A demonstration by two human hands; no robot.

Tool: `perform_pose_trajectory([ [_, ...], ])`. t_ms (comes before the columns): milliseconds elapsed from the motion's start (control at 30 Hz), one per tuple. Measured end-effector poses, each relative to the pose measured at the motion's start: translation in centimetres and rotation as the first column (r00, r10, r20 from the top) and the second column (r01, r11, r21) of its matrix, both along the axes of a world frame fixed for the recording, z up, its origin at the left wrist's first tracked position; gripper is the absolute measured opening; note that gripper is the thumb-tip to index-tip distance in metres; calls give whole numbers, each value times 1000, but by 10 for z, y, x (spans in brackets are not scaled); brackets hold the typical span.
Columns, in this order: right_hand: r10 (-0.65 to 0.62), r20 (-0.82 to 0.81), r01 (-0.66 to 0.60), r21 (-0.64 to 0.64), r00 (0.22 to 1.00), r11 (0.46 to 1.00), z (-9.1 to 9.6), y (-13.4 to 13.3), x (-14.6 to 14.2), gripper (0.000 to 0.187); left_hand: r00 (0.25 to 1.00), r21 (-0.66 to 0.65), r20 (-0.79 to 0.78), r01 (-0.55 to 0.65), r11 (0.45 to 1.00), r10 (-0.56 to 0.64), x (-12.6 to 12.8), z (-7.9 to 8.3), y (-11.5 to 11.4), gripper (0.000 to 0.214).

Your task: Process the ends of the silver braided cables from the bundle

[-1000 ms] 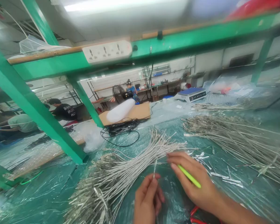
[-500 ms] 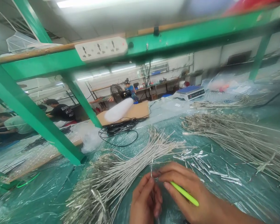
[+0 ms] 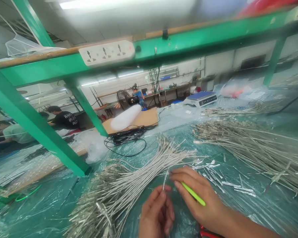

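Apparently the work is midway: one cable (image 3: 165,181) stands slightly tilted, pinched between the fingers of the left hand (image 3: 156,211), its silvery tip beside the right hand (image 3: 201,195), which is closed around one green tool (image 3: 193,194). At least three heaps (image 3: 139,175) lie about, which finished I cannot tell; the scraps (image 3: 231,184) are too many to count.

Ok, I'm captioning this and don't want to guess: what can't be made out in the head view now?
Head view:
Upper end of the yellow-green tool: hidden by the right hand.
Lower part of the silvery strand: covered by the left hand.
Red object: cut off by the bottom edge.
Scale lettering: too small.
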State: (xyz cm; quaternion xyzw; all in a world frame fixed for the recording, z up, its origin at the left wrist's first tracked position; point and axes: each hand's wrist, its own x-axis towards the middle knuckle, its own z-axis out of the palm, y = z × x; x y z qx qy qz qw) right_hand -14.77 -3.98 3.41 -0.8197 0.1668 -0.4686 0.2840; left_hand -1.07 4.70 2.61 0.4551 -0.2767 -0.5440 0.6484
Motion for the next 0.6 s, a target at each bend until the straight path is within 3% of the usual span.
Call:
perform_pose_trajectory([
  [167,-234,69,230,58,970,971,-3,-24,-6,21,999,-4,-41,25,1000,-26,1,0,1,19],
  [233,-275,118,268,70,954,961,1,-28,-9,19,998,-12,-61,28,1000,-28,1,0,1,19],
  [433,49,53,-46,-64,997,997,12,-1,-10,26,998,-10,23,-61,998,62,3,0,-1,23],
  [600,98,35,-95,-67,995,993,19,10,-9,24,968,34,216,-138,990,128,3,-1,1,34],
])
